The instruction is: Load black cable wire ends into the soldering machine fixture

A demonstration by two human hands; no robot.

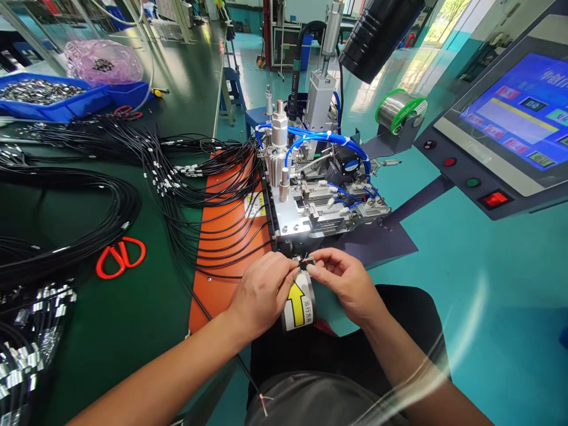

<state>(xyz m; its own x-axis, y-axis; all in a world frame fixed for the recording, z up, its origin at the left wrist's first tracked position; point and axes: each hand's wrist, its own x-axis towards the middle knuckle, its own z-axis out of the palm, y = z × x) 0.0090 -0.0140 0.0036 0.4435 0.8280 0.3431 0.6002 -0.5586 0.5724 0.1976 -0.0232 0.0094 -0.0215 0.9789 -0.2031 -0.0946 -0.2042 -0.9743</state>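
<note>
My left hand [262, 290] is closed round the end of a black cable, just below the front of a metal machine [288, 216]. Facing it, my right hand [348, 283] pinches thin coloured wires [307, 259] at that cable's end. Both hands are above a round part with a yellow arrow label [299, 305]. Several black cables [231, 228] lie side by side across an orange plate [217, 296] and run up to the machine's left side. Another cable hangs toward my lap, its coloured wire ends [263, 403] bare.
Red-handled scissors [120, 258] lie on the green table [110, 319] among coiled black cables [119, 201]. A blue tray [95, 97] of small metal parts is at the back left. Right of the machine are a solder spool [402, 111] and a control screen [519, 112]; a black cylinder [377, 38] hangs above.
</note>
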